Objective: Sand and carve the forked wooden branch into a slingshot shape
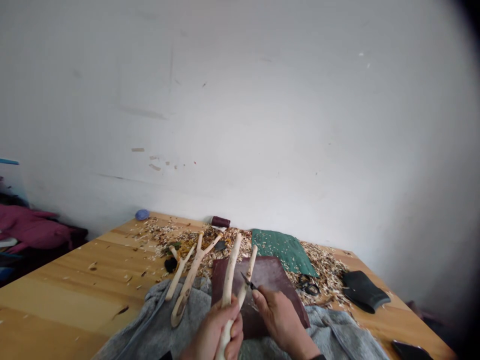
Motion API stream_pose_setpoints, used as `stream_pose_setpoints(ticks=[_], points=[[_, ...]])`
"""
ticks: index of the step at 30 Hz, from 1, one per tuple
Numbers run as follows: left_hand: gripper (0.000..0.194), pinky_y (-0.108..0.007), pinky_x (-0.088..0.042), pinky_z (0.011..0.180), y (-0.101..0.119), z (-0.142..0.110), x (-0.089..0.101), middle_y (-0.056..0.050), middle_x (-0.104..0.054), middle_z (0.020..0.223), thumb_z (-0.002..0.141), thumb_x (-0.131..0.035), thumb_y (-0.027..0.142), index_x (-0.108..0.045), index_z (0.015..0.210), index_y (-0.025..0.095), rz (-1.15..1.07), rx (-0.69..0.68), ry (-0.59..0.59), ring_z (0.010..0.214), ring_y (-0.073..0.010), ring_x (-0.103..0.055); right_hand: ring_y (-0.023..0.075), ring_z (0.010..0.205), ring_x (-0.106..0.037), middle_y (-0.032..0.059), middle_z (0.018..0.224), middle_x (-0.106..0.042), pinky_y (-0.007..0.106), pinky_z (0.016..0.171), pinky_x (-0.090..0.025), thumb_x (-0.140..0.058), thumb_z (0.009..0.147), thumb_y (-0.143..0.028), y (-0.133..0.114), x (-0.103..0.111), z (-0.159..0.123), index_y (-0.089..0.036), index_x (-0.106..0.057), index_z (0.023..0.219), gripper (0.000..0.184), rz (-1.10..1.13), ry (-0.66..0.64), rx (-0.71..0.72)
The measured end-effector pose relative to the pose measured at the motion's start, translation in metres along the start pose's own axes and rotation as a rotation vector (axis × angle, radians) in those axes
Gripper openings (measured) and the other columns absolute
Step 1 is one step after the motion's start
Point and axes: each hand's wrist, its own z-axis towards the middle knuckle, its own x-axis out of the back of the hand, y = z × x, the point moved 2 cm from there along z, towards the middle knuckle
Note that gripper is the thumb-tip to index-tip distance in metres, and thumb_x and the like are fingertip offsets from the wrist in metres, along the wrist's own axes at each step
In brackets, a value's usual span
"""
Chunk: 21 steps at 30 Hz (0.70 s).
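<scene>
My left hand (pixel 213 332) is closed firmly round the stem of a peeled forked branch (pixel 228 285). My right hand (pixel 277 320) pinches a small carving knife (pixel 248 281), blade against the right prong, over a maroon leather pad (pixel 270 280). Another peeled fork (pixel 186 282) lies left on grey cloth (pixel 150 320), with wood shavings (pixel 322 275) beyond.

Pale peeled forked branch (pixel 229 275) upright, small knife (pixel 248 283) against its right prong
</scene>
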Motion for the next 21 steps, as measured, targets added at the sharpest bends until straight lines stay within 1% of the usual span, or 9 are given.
stream_pose_setpoints(ticks=[2,4,7,10,13,15,17,19,21], points=[[0.05,-0.019,-0.013,0.029,0.006,-0.001,0.002,0.008,-0.038,0.036,0.077,-0.058,0.065,-0.043,0.059,0.021,-0.036,0.061,-0.106,0.025,-0.0036,-0.022,0.0156,0.064,-0.067,0.0032,0.069,-0.071,0.023,0.055,-0.031,-0.026,0.1,-0.045,0.001,0.001,-0.003,-0.021,-0.061,0.077,0.049,-0.009,-0.02,0.023],[0.051,-0.019,-0.012,0.029,0.011,0.0,0.004,0.008,-0.037,0.035,0.076,-0.057,0.065,-0.044,0.057,0.02,-0.065,0.087,-0.158,0.025,-0.0032,-0.023,0.0171,0.066,-0.068,0.004,0.071,-0.072,0.023,0.055,-0.031,-0.03,0.099,-0.044,0.0,-0.001,-0.005,-0.022,-0.061,0.076,0.045,-0.065,-0.025,0.026],[0.048,-0.018,-0.013,0.029,0.013,0.0,0.004,0.008,-0.036,0.035,0.077,-0.058,0.062,-0.044,0.057,0.02,-0.087,0.085,-0.174,0.025,-0.0031,-0.023,0.0198,0.07,-0.07,0.0051,0.074,-0.073,0.024,0.056,-0.032,-0.033,0.099,-0.04,-0.004,-0.004,-0.006,-0.022,-0.062,0.081,0.039,-0.098,-0.029,0.008],[0.048,-0.019,-0.013,0.029,0.014,0.0,0.003,0.008,-0.036,0.035,0.077,-0.059,0.061,-0.044,0.057,0.02,-0.082,0.08,-0.181,0.026,-0.0034,-0.023,0.0222,0.073,-0.071,0.007,0.077,-0.073,0.024,0.057,-0.036,-0.033,0.099,-0.038,-0.005,-0.007,-0.005,-0.02,-0.061,0.099,0.033,-0.069,-0.032,-0.022],[0.049,-0.019,-0.014,0.029,0.014,0.0,0.003,0.008,-0.035,0.035,0.077,-0.058,0.062,-0.043,0.056,0.02,-0.066,0.083,-0.176,0.026,-0.004,-0.025,0.0227,0.074,-0.07,0.0083,0.078,-0.073,0.024,0.059,-0.04,-0.033,0.098,-0.037,-0.004,-0.005,-0.006,-0.018,-0.058,0.112,0.035,0.01,-0.012,-0.025],[0.048,-0.019,-0.015,0.03,0.013,0.001,0.005,0.008,-0.036,0.036,0.078,-0.058,0.061,-0.043,0.057,0.02,-0.066,0.069,-0.152,0.027,-0.0039,-0.025,0.0206,0.068,-0.069,0.007,0.077,-0.072,0.024,0.059,-0.043,-0.032,0.098,-0.04,-0.002,-0.001,-0.007,-0.019,-0.056,0.121,0.04,0.142,0.022,0.01],[0.047,-0.019,-0.015,0.03,0.013,0.003,0.008,0.009,-0.035,0.038,0.076,-0.061,0.059,-0.042,0.058,0.02,-0.08,0.043,-0.112,0.028,-0.0035,-0.024,0.0167,0.059,-0.065,0.0049,0.077,-0.071,0.023,0.054,-0.044,-0.03,0.098,-0.046,0.001,0.006,-0.008,-0.02,-0.051,0.131,0.047,0.366,0.076,0.027],[0.047,-0.018,-0.016,0.03,0.012,0.006,0.013,0.009,-0.035,0.04,0.073,-0.064,0.059,-0.041,0.057,0.02,-0.1,0.027,-0.067,0.028,-0.0029,-0.023,0.0135,0.052,-0.062,0.004,0.08,-0.069,0.022,0.048,-0.044,-0.029,0.097,-0.051,0.006,0.011,-0.008,-0.02,-0.045,0.137,0.053,0.635,0.17,-0.007],[0.048,-0.018,-0.016,0.03,0.01,0.008,0.016,0.009,-0.035,0.04,0.071,-0.065,0.06,-0.04,0.056,0.021,-0.105,0.044,-0.047,0.028,-0.0029,-0.023,0.0125,0.05,-0.061,0.0046,0.083,-0.068,0.021,0.045,-0.045,-0.031,0.096,-0.055,0.011,0.014,-0.007,-0.018,-0.045,0.136,0.056,0.856,0.271,-0.055]])
